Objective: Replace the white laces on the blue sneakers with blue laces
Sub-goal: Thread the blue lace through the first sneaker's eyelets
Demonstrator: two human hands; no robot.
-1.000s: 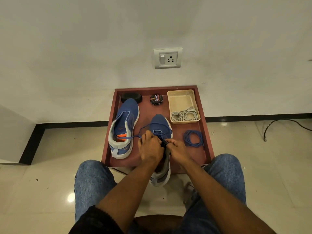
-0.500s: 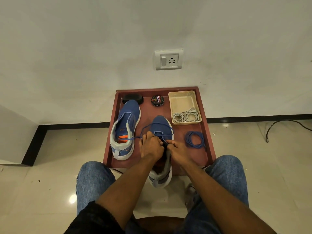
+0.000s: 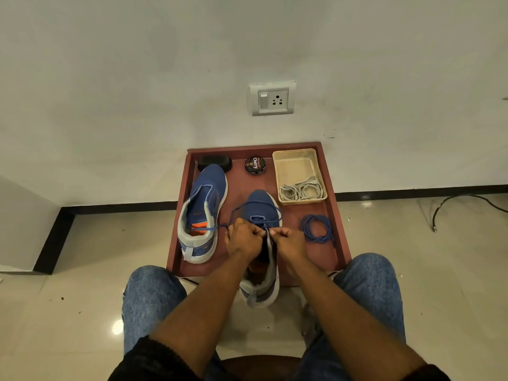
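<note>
Two hands, left hand (image 3: 244, 239) and right hand (image 3: 288, 240), stay pinched on the blue lace (image 3: 255, 206) over the sneaker (image 3: 261, 207); barely shifted; threading continues.

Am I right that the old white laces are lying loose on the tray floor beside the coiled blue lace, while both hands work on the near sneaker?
Not quite. The head view shows the white laces inside the beige basket, not loose on the tray. The rest holds: the coiled blue lace lies on the tray floor, and the left hand and right hand work on the near sneaker.
</note>
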